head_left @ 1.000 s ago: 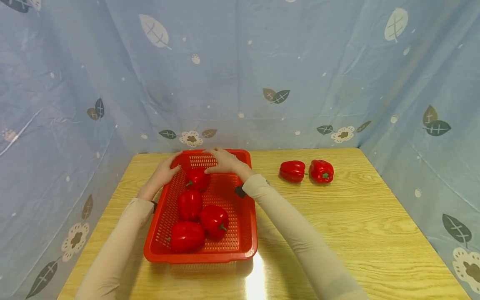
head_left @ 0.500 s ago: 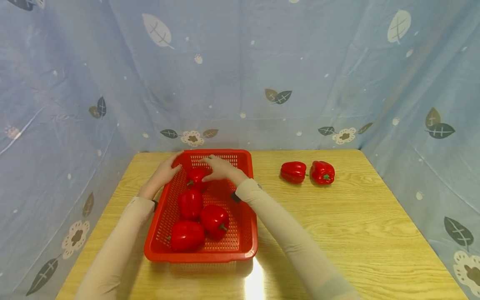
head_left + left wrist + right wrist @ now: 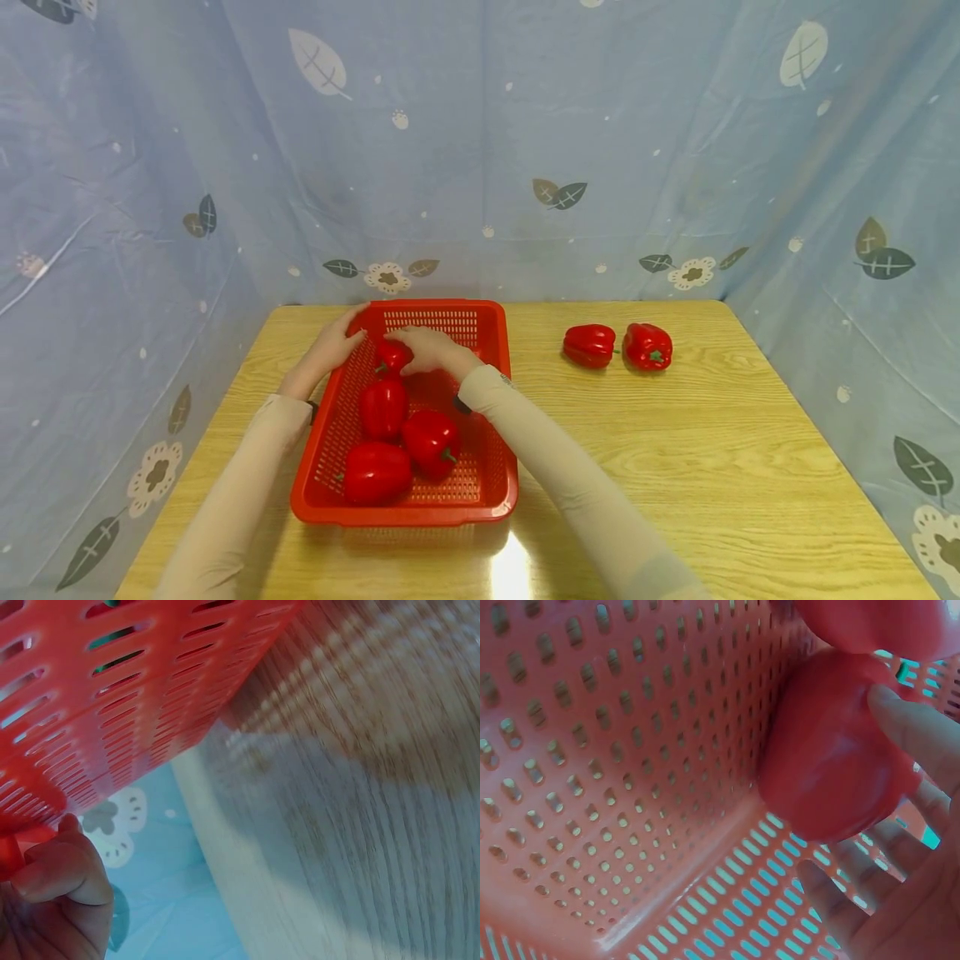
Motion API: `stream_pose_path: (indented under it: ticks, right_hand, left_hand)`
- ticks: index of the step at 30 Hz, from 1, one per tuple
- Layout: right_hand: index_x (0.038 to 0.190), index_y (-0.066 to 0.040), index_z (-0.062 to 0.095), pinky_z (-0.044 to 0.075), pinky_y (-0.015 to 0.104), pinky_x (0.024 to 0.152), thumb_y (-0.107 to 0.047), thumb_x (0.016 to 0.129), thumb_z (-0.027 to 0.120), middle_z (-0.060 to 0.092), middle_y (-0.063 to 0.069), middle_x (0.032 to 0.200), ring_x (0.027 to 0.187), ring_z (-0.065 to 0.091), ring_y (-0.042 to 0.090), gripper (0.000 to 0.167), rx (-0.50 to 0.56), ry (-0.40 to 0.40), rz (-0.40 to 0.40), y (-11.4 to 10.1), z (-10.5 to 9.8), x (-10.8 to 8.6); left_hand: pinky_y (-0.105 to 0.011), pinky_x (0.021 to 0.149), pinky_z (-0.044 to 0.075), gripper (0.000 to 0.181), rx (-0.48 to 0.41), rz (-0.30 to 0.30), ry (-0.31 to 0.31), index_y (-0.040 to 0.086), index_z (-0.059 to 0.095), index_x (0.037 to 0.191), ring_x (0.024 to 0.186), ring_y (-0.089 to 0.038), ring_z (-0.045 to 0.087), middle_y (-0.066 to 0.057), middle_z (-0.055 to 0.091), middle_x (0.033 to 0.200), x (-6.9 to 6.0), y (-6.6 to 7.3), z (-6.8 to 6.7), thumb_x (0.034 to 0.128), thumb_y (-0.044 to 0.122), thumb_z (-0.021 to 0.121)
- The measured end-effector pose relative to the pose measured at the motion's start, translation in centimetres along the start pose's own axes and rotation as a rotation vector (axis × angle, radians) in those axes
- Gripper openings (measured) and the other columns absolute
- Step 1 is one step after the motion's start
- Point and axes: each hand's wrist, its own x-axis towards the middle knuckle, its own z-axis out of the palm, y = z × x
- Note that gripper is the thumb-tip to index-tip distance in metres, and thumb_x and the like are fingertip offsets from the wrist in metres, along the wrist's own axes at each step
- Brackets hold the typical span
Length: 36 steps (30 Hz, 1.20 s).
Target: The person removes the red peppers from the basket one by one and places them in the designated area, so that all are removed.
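Pepper (image 3: 393,356) lies toward the far left inside the red basket (image 3: 405,517), the right hand (image 3: 427,348) spread about it, the left hand (image 3: 330,346) gripping the rim (image 3: 311,454). Thumb and fingers set on opposite sides should secure it.

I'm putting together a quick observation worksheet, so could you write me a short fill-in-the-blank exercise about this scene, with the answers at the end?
1. In the head view, ____ peppers show inside the red basket.
2. In that same view, the two peppers on the table lie to the ____ of the basket.
3. The hand gripping the basket is the person's ____ one.
4. The stems that show on the peppers are coloured ____.

Missing words: four; right; left; green.
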Motion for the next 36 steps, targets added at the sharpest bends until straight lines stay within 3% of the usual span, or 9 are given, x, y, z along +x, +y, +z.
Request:
stream_pose_path:
  ticks: [10,18,27,36]
  right_hand:
    - [0.141,-0.019,0.040,0.037,0.038,0.104,-0.046,0.076,0.072,0.039,0.007,0.143,0.130,0.038,0.023,0.077,-0.046,0.007,0.075,0.1,0.0,-0.2]
    - [0.135,-0.016,0.045,0.039,0.035,0.102,-0.046,0.074,0.074,0.048,0.004,0.133,0.122,0.044,0.019,0.074,0.020,0.038,0.046,0.9,-0.9,-0.9]
    - [0.136,-0.014,0.043,0.039,0.035,0.102,-0.047,0.074,0.073,0.046,0.005,0.132,0.119,0.046,0.019,0.077,0.136,0.087,0.008,2.0,-2.7,-2.6]
    - [0.137,-0.015,0.041,0.041,0.035,0.101,-0.049,0.075,0.072,0.048,0.003,0.134,0.121,0.045,0.017,0.077,0.185,0.166,-0.024,2.6,-4.0,-4.4]
  left_hand:
    - [-0.057,0.100,0.033,0.055,-0.018,-0.018,-0.024,0.009,0.024,0.147,0.121,-0.044,0.043,-0.029,0.036,0.140,-0.1,0.1,-0.1,0.0952,0.009,0.044]
    - [-0.058,0.101,0.033,0.055,0.003,-0.019,-0.017,0.008,0.025,0.146,0.122,-0.046,0.042,-0.030,0.037,0.139,0.0,0.0,0.1,0.0949,0.010,0.044]
    - [-0.057,0.099,0.033,0.055,-0.004,-0.014,-0.016,0.006,0.025,0.146,0.120,-0.044,0.042,-0.029,0.035,0.141,0.0,0.3,0.0,0.0948,0.008,0.044]
    - [-0.057,0.100,0.033,0.055,-0.007,-0.019,-0.017,0.005,0.025,0.146,0.121,-0.045,0.041,-0.029,0.035,0.140,0.0,0.1,0.1,0.0950,0.008,0.044]
